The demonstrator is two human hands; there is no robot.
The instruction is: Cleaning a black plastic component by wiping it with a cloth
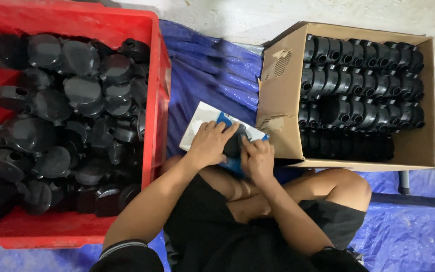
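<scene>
You are sitting cross-legged on a blue tarp (212,75), and both your hands are meeting over your lap on one small black plastic part (233,146). Your left hand (210,143) is lying over the part from the left, its fingers curling across the top of it, while your right hand (258,158) is closing in from the right, its fingertips pressing against the same piece; the two hands are touching or nearly touching each other around it. Most of the part is hidden beneath your fingers, so its shape cannot be told. Just under your hands a white and blue printed card (205,123) is lying tilted, one corner pointing away from you and its near edge covered by your left hand. To your left a red plastic crate (159,90) is standing, heaped with loose round black parts (66,121) lying at all angles. To your right an open cardboard box (280,95) is resting just beside your right knee, one torn flap folding inward, and inside it matching black parts (361,85) are standing packed in tidy rows, filling most of the box.
</scene>
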